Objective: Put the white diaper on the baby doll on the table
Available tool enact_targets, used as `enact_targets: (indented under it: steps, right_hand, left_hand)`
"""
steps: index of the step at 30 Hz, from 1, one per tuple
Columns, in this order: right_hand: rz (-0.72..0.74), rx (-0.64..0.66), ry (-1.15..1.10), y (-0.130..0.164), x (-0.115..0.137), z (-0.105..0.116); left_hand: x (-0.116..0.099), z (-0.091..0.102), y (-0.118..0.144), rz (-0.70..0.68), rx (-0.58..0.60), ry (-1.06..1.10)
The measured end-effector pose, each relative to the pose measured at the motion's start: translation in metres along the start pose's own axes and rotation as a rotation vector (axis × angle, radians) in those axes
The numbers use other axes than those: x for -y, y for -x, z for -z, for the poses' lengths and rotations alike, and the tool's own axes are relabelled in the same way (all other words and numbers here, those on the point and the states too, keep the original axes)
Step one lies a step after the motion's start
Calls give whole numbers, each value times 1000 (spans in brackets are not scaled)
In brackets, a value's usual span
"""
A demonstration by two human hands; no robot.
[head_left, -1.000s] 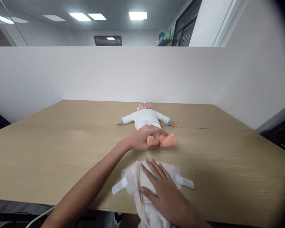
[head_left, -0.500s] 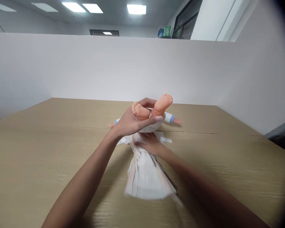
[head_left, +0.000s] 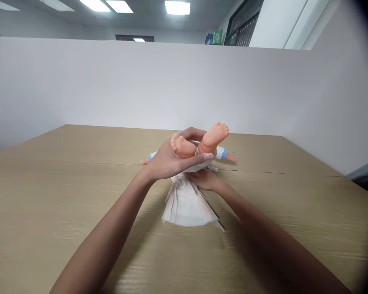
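Head view: left hand (head_left: 168, 161) grips the baby doll's ankles (head_left: 191, 149), legs lifted, while right hand (head_left: 204, 179) presses the diaper (head_left: 187, 202) beneath. Next, centre it squarely under the bottom before lowering.

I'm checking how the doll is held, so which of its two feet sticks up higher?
The doll's foot on the right of the picture is higher, its toes clear above the left hand. The other foot sits lower, cupped against that hand's palm.

Smooth plastic doll (head_left: 213, 136), soft papery diaper (head_left: 187, 204), matt wood-grain table (head_left: 49, 188).
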State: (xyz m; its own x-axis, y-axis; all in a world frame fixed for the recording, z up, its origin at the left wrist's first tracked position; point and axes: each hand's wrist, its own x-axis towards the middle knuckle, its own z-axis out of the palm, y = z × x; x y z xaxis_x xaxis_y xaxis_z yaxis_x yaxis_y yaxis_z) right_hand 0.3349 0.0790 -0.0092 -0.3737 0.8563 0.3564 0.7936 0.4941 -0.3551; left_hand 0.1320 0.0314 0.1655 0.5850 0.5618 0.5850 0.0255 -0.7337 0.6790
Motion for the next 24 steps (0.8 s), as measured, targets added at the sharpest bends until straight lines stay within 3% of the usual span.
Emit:
enact_targets:
  steps: [5,10,16,20,24]
  right_hand:
    - [-14,42,-8,40,-19,11]
    - [6,-15,-7,60,-15,24]
    - [19,-37,-19,64,1,21]
    - [79,-59,-32,58,3,15]
    - [30,-90,-33,68,3,17]
  left_hand:
    - [-1,-2,6,45,32,17]
    - [-2,-6,16,77,67,-32]
    - [-6,-7,27,96,138,-56]
    - [-4,-7,27,90,134,-66]
    - [-4,-7,26,84,119,-67]
